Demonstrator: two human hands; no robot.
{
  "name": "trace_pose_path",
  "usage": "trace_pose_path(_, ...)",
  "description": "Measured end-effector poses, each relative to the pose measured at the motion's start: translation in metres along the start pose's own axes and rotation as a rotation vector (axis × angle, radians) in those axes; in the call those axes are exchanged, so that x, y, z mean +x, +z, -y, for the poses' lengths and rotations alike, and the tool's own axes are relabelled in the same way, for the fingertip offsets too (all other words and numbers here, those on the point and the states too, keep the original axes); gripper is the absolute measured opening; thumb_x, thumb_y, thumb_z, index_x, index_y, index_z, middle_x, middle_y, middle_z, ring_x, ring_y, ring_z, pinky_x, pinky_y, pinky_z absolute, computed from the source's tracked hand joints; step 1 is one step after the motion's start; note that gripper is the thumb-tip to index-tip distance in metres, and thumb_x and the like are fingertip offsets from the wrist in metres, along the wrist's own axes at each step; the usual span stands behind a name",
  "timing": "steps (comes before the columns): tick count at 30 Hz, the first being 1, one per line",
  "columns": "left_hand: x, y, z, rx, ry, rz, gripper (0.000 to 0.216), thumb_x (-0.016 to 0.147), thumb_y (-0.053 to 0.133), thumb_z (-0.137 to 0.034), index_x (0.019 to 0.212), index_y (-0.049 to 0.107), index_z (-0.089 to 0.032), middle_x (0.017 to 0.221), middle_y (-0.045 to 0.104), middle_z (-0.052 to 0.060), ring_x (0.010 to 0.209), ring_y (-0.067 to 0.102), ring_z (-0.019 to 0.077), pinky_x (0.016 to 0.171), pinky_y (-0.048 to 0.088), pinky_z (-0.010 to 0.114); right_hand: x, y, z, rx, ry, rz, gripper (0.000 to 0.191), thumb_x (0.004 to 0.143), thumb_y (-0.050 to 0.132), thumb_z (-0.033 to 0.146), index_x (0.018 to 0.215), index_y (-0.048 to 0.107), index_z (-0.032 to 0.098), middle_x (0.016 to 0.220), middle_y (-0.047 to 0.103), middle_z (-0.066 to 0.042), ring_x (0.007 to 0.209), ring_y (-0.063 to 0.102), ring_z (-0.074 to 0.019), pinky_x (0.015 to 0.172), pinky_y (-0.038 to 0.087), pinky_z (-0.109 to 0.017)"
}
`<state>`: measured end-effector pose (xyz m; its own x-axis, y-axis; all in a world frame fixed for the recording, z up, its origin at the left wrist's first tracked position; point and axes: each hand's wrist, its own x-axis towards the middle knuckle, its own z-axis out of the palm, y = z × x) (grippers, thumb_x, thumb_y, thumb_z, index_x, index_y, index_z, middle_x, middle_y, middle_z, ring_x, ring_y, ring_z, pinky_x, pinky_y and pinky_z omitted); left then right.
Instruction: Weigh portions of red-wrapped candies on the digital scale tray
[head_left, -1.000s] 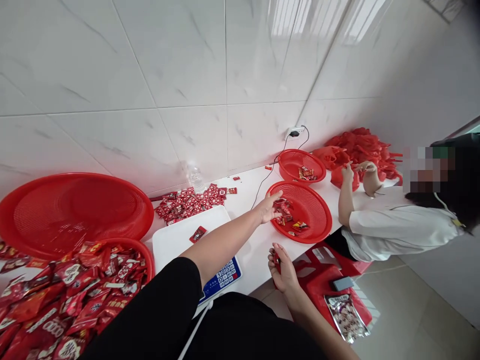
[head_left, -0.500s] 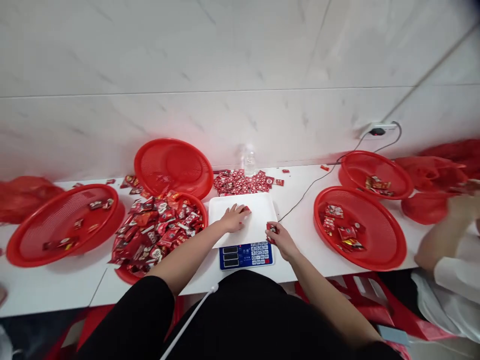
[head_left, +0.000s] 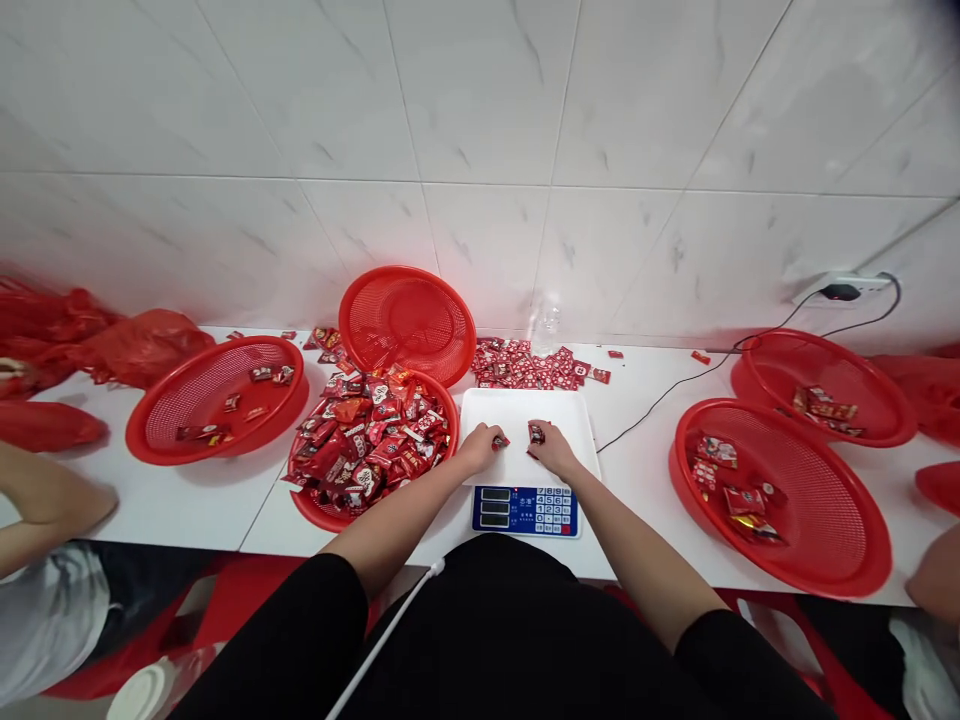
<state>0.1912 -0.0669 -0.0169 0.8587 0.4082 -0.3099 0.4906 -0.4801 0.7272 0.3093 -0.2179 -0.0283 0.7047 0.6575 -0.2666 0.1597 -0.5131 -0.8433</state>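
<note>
In the head view, two small packets were in hand near the centre of the frame, above the white pan point(head_left: 517, 405) of one scale. The left hand point(head_left: 475, 449) pinched a small red packet point(head_left: 502, 441), whose visible end pointed toward frame right; its long axis could not be told. The right hand point(head_left: 555, 449) gripped a dark-red packet point(head_left: 535, 436), its long axis roughly up and down the frame.

Five red baskets could be counted: a heaped basket point(head_left: 321, 513) left of centre, a leaning basket point(head_left: 409, 318) behind it, a left basket point(head_left: 161, 425), and at frame right a front basket point(head_left: 832, 505) and a rear basket point(head_left: 862, 378). One clear bottle point(head_left: 547, 325) stood by a pile of packets point(head_left: 517, 368).

The blue panel point(head_left: 525, 512) had three display windows and keys reading 4, 5, 6, 1, 2, 3 and 0; the wrappers' writing was too small to read.
</note>
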Motion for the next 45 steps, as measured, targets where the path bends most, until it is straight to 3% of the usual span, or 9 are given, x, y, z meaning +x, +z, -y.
trace_pose_path(6, -0.01, 0.001, -0.017, -1.011, -0.284, 0.128, 0.041, 0.063, 0.072, -0.014, 0.098, 0.053, -0.022, 0.093, 0.062, 0.0, 0.077, 0.061, 0.0142, 0.076, 0.051, 0.034, -0.017, 0.021, 0.024, 0.38, -0.107, 0.114, 0.057, 0.069, 0.056, 0.019, 0.126, 0.05, 0.02, 0.116, 0.06, -0.006, 0.106, 0.057, -0.0198, 0.097, 0.043, -0.039)
trace_pose_path(9, -0.021, -0.005, -0.025, -1.291, -0.261, 0.248, 0.042, 0.067, 0.075, -0.03, 0.102, 0.053, -0.024, 0.09, 0.062, -0.001, 0.077, 0.062, 0.0132, 0.073, 0.052, 0.032, -0.03, 0.026, 0.039, 0.317, -0.243, 0.139, 0.065, 0.068, 0.055, 0.017, 0.133, 0.047, 0.022, 0.134, 0.049, -0.006, 0.122, 0.046, -0.0215, 0.109, 0.032, -0.04)
trace_pose_path(12, -0.033, -0.009, -0.026, -1.394, -0.23, 0.222, 0.041, 0.069, 0.075, -0.041, 0.098, 0.055, -0.021, 0.077, 0.059, -0.003, 0.064, 0.058, 0.0088, 0.06, 0.049, 0.022, -0.046, 0.031, 0.054, 0.367, -0.277, 0.241, 0.084, 0.066, 0.057, 0.015, 0.144, 0.028, 0.027, 0.148, 0.031, -0.004, 0.135, 0.032, -0.0221, 0.114, 0.023, -0.041)
trace_pose_path(17, -0.052, -0.017, -0.015, -1.323, -0.257, 0.206, 0.051, 0.06, 0.082, -0.019, 0.102, 0.052, -0.022, 0.085, 0.063, -0.001, 0.067, 0.062, 0.011, 0.059, 0.05, 0.023, -0.066, 0.028, 0.079, 0.661, -0.16, 0.42, 0.104, 0.067, 0.061, 0.016, 0.147, -0.001, 0.039, 0.156, 0.005, 0.0, 0.142, 0.017, -0.0207, 0.108, 0.032, -0.041)
trace_pose_path(22, -0.065, -0.047, 0.004, -1.242, -0.281, -0.04, 0.056, 0.061, 0.077, -0.015, 0.11, 0.052, -0.023, 0.088, 0.066, 0.002, 0.071, 0.065, 0.013, 0.053, 0.048, 0.019, -0.065, 0.008, 0.085, 0.65, -0.167, 0.392, 0.092, 0.069, 0.068, 0.024, 0.145, 0.018, 0.039, 0.154, 0.017, -0.003, 0.136, 0.031, -0.0237, 0.105, 0.035, -0.043)
trace_pose_path(27, -0.072, -0.095, 0.036, -0.452, -0.135, -0.29, 0.043, 0.067, 0.07, -0.024, 0.109, 0.059, -0.022, 0.105, 0.066, 0.005, 0.097, 0.063, 0.0218, 0.082, 0.051, 0.033, -0.06, -0.014, 0.053, 0.618, -0.012, 0.166, 0.071, 0.07, 0.067, 0.03, 0.136, 0.041, 0.03, 0.142, 0.04, -0.01, 0.115, 0.055, -0.0236, 0.099, 0.042, -0.043)
trace_pose_path(32, -0.063, -0.104, 0.06, 0.192, -0.076, -0.124, 0.037, 0.066, 0.067, -0.021, 0.103, 0.067, -0.023, 0.142, 0.043, 0.005, 0.135, 0.033, 0.0284, 0.106, 0.035, 0.034, -0.063, -0.016, 0.027, 0.582, 0.11, 0.067, 0.058, 0.07, 0.067, 0.034, 0.125, 0.052, 0.028, 0.137, 0.046, -0.009, 0.113, 0.055, -0.0237, 0.091, 0.048, -0.039)
trace_pose_path(39, -0.038, -0.092, 0.057, 0.271, -0.134, 0.009, 0.054, 0.06, 0.069, -0.02, 0.113, 0.062, -0.019, 0.155, 0.017, 0.009, 0.121, 0.051, 0.0274, 0.1, 0.041, 0.028, -0.069, -0.012, 0.023, 0.505, 0.099, 0.028, 0.053, 0.069, 0.066, 0.033, 0.121, 0.056, 0.028, 0.134, 0.05, -0.007, 0.11, 0.056, -0.0221, 0.09, 0.049, -0.038)
trace_pose_path(45, -0.038, -0.096, 0.055, 0.006, -0.191, -0.032, 0.054, 0.045, 0.074, -0.014, 0.098, 0.065, -0.018, 0.152, 0.024, 0.011, 0.111, 0.057, 0.0329, 0.08, 0.051, 0.029, -0.071, -0.026, 0.019, 0.524, 0.097, -0.077, 0.051, 0.069, 0.065, 0.032, 0.119, 0.056, 0.026, 0.133, 0.051, -0.006, 0.108, 0.058, -0.0224, 0.09, 0.049, -0.038)
